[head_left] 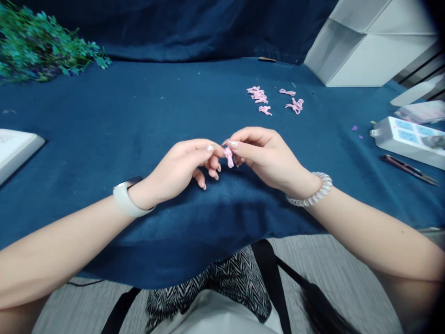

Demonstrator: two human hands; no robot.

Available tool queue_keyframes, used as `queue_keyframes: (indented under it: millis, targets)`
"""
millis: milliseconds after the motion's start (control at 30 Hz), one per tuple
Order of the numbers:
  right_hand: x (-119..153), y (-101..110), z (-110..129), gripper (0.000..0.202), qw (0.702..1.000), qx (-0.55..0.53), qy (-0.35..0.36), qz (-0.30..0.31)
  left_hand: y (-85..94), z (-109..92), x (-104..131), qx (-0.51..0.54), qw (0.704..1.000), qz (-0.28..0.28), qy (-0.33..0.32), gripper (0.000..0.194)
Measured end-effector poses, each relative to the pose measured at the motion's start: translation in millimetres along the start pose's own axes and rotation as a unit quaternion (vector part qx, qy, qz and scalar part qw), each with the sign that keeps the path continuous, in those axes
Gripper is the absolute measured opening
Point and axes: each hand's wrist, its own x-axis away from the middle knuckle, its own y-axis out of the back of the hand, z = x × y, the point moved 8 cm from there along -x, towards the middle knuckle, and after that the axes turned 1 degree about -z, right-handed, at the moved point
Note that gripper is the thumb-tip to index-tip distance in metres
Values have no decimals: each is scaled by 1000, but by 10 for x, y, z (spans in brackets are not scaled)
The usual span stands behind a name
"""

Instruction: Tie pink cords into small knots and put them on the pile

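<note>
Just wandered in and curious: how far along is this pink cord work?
Several knotted pink pieces farther back look finished. The right hand holds a small knot, the left hand touching it. One looped cord looks unknotted, so may remain; the total isn't shown.

A small handicraft workspace; home or workshop, I cannot tell.
Dark blue cloth covers the work table [149, 111] around the grip, which holds a small pink knotted cord [228, 157]. Looped pink cord pieces [257, 95] lie beyond it; slim dark-handled metal snips [410, 170] rest well to its right. Far left beyond the grip is leafy greenery [45, 46]; nearer the wearer, below table level, shows grey streaked flooring [313, 255].
</note>
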Motion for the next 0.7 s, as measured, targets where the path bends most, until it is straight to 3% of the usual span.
queue_keyframes:
  millis: [367, 700]
  targets:
    - [1, -34, 1, 23, 1000, 28, 10, -1, 18, -48, 28, -58, 997, -36, -43, 13]
    - [4, -51, 14, 19, 999, 10, 37, 5, 23, 12, 21, 36, 999, -31, 10, 10]
